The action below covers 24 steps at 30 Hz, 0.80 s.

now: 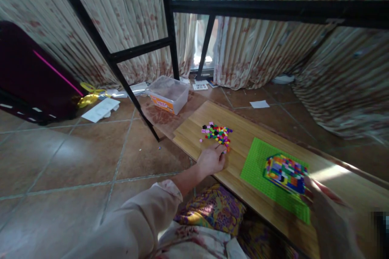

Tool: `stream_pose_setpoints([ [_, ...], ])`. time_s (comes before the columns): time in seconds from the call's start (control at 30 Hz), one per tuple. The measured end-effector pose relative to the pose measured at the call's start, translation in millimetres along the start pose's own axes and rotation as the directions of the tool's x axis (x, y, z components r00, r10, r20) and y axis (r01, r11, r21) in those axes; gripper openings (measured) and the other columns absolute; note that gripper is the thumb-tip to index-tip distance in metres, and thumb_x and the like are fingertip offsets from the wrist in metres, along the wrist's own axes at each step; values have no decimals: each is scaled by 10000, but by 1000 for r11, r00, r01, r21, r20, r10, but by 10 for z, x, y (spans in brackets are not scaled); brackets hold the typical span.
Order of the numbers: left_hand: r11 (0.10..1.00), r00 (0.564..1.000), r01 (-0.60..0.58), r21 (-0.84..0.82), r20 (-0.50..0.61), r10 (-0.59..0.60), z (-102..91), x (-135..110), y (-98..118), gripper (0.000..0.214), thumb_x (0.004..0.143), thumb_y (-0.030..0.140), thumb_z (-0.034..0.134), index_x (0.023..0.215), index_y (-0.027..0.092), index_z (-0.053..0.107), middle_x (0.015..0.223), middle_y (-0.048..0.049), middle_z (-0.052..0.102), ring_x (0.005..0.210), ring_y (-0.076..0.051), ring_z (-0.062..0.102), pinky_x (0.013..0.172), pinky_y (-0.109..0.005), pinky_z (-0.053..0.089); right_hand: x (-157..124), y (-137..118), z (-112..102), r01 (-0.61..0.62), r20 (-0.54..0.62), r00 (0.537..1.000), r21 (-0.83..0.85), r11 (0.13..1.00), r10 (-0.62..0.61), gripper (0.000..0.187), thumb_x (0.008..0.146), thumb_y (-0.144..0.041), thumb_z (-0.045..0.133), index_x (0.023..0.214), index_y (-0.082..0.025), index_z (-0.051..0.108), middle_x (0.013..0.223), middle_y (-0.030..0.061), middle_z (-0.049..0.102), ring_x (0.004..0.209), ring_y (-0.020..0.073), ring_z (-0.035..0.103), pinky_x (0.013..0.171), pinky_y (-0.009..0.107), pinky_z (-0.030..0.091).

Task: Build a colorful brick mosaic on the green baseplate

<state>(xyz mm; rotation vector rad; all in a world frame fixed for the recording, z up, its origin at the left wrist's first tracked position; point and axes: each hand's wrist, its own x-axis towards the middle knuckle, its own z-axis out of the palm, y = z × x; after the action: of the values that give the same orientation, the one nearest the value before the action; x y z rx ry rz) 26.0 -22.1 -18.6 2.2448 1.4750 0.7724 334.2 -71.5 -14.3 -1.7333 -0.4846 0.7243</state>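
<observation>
**A Bright Pile of Bricks and a Green Board**

The small bricks lie in a heap on the wooden worktop. They are pink, black, red, green and other colors. The left hand is at the heap's 6 o'clock edge, with its fingers bent. I cannot tell if it has a brick in it.

The green board lies flat at 4 o'clock from the heap. On it sits a brick shape of many colors. The right hand is at the shape's 4 o'clock side. It is blurry, so I cannot tell if it grips anything.

A clear plastic box with an orange label is at 10 o'clock from the heap. A dark suitcase stands at 9 o'clock from the box.
</observation>
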Motion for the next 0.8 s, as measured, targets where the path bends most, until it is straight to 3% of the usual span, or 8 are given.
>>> stream_pose_setpoints([
  [0.1,1000,1000,2,-7,-5,-2,-5,5,0,215,816,146,469,1002,211,556,978,-42,598,873,-170,570,769,-275,463,-44,-28,34,-21,10,1000,51,998,21,448,460,-407,842,823,-186,697,741,32,634,582,120,571,481,260,462],
  [0.33,999,1000,-9,-35,-29,8,-14,24,-17,221,812,148,484,1011,212,556,954,-41,599,830,-165,572,724,-263,459,-71,-77,133,-23,7,1000,67,997,22,455,498,-457,825,829,-171,701,630,-23,620,521,74,532,432,177,411],
  [0.63,999,998,-36,-35,-57,34,8,49,-66,205,823,148,477,999,217,555,943,-34,604,796,-152,579,691,-250,460,-58,-22,147,-48,71,997,141,989,38,461,515,-502,809,805,-159,705,631,-12,645,504,83,547,440,186,419],
  [0.8,998,998,-58,-14,-40,58,13,47,-90,198,832,159,471,1000,218,558,946,-35,607,795,-153,583,682,-248,459,-86,-61,111,-79,101,993,202,976,59,457,573,-546,770,806,-159,702,795,41,691,581,87,571,474,182,436],
])
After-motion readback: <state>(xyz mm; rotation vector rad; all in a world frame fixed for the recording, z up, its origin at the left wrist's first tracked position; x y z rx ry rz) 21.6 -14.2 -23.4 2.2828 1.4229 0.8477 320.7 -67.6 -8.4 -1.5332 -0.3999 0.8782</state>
